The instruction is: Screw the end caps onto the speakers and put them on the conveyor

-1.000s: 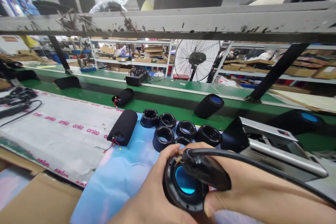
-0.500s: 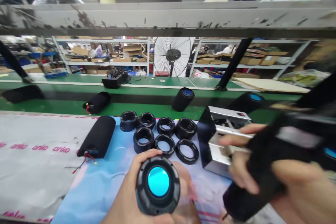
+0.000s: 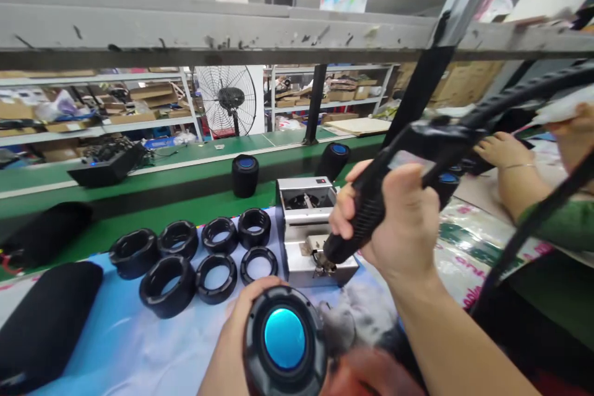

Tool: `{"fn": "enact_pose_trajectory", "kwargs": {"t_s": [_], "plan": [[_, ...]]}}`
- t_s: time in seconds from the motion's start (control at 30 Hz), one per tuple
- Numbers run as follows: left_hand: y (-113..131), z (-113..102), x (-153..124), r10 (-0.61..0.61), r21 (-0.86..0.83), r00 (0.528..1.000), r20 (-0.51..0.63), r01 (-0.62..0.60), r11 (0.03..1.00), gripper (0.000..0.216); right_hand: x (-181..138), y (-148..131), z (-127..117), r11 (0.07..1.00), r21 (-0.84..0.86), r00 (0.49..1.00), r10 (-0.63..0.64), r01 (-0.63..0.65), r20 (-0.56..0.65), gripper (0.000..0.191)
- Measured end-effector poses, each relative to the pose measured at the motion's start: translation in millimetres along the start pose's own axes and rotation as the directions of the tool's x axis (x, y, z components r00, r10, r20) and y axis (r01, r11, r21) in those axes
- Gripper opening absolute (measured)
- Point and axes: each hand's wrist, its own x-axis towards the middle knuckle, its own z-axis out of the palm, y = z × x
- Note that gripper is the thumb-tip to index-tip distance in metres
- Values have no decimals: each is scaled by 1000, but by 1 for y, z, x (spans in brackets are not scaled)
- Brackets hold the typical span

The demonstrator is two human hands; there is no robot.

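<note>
My left hand (image 3: 232, 337) is wrapped round a black cylindrical speaker (image 3: 257, 356), held with its end up; a shiny blue disc sits inside a black ring there. My right hand (image 3: 403, 223) grips a black electric screwdriver (image 3: 366, 213) with a thick cable. Its lower end points down at the front of a silver screw feeder (image 3: 297, 232); whether the bit touches is too small to tell. Several black rings (image 3: 217, 277) stand on the blue printed sheet (image 3: 125, 334), left of the feeder.
Two black speakers with blue ends, one upright (image 3: 245, 182) and one tilted (image 3: 333, 164), stand behind. A black fabric-covered body (image 3: 53, 315) lies at left. A co-worker's hand (image 3: 503, 150) is at right. A metal shelf beam (image 3: 185, 28) crosses above the bench.
The view has turned to the right. My right hand has brought the screwdriver tip to the feeder's front. My left hand still holds the speaker.
</note>
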Motion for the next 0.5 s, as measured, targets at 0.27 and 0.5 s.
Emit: {"fn": "enact_pose_trajectory", "kwargs": {"t_s": [0.27,0.5], "plan": [[13,6,22,-68,-139,996,52,74,988,40,-1,15,-4,997,-48,996,63,-60,69,61],[7,2,-3,2,-123,995,100,10,992,83,-5,-13,0,992,48,993,115,-117,38,65]]}}
